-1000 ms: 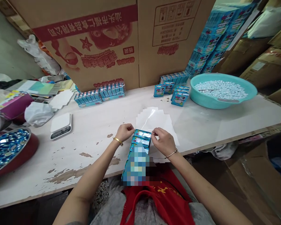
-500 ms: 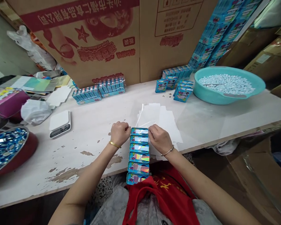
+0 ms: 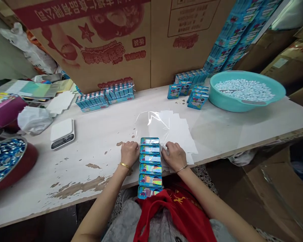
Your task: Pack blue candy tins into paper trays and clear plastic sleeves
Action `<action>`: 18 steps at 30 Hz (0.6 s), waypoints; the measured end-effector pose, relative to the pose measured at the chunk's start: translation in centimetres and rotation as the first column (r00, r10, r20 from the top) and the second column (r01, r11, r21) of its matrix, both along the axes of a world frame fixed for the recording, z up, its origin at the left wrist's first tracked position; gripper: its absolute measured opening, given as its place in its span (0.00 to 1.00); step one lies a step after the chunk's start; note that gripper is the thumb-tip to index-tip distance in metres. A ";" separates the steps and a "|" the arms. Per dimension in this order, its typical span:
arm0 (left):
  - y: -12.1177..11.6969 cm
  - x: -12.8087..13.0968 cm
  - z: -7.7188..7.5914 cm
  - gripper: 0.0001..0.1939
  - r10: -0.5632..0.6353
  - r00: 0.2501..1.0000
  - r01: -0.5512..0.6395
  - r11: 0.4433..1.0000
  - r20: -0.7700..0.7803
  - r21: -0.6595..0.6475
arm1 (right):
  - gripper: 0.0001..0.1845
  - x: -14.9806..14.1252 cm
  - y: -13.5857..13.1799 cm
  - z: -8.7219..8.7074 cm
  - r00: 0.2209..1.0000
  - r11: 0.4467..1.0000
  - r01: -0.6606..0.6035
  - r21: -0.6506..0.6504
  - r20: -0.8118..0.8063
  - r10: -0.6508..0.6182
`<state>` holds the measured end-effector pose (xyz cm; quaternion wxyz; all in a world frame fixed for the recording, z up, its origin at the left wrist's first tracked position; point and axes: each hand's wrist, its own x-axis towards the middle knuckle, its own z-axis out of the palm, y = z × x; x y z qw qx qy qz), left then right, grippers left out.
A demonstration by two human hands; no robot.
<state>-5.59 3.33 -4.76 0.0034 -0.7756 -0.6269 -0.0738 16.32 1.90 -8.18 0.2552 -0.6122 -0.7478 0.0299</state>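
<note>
Seemingly midway, curled left hand [image 3: 129, 154] and right hand [image 3: 176, 156] pinch clear film [image 3: 151, 124] beside six blue candy packs [image 3: 150, 158], far end loose.

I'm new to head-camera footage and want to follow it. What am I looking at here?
There is no machine: these are a person's bare hands, seen forward and down from one head-worn camera, which took every picture. The left hand and right hand flank a row of six blue packs, and seem to pinch clear film around its far end. On the table lie white sheets, a scale-like white device, a turquoise basin of white pieces and, far left, a red bowl.
</note>
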 end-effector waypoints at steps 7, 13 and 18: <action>-2.3 -0.6 0.5 0.11 -0.142 0.990 0.142 0.990 0.000 -0.013 | 0.13 -0.4 -1.3 -0.2 0.981 0.981 -0.193 0.011 0.026 0.193; -8.0 -2.5 1.1 0.12 -0.232 0.971 0.232 0.973 0.065 0.007 | 0.14 -1.0 -4.4 0.6 0.908 0.911 -0.411 0.004 -0.087 0.410; -12.2 -2.6 2.1 0.10 -0.251 0.965 0.253 0.967 0.076 -0.015 | 0.11 -0.8 -6.4 0.9 0.834 0.836 -0.547 -0.047 -0.115 0.540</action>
